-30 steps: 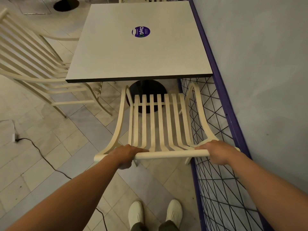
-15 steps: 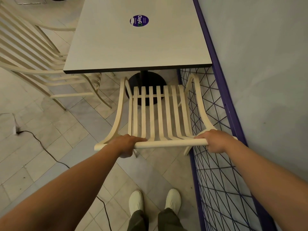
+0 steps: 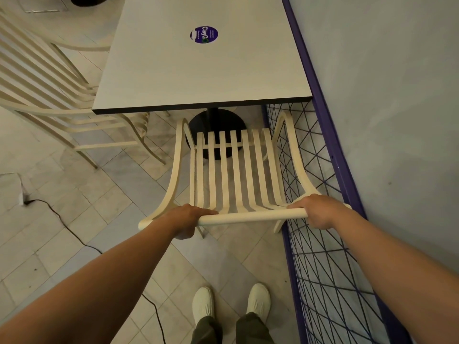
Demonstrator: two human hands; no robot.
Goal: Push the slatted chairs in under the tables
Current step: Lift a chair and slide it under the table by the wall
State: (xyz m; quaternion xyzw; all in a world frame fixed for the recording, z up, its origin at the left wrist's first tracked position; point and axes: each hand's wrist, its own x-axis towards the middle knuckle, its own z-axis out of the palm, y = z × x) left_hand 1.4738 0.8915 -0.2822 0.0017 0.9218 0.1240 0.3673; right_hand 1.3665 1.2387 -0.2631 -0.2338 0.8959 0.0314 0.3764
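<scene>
Both hands grip as before: left hand (image 3: 185, 219) and right hand (image 3: 315, 212) curl round the top rail (image 3: 248, 217) of the slatted chair (image 3: 236, 170). Its front sits just short of the bench (image 3: 198, 70) edge, beside the wire fence (image 3: 323, 269), hardly nearer than earlier.

Both arms stretched forward, left hand (image 3: 185, 219) and right hand (image 3: 320, 211) gripping the chair rail (image 3: 250, 216), knuckles up

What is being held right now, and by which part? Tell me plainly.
The slatted chair, by the top rail of its backrest: the left hand grips near the rail's left end, the right hand near its right end.
</scene>
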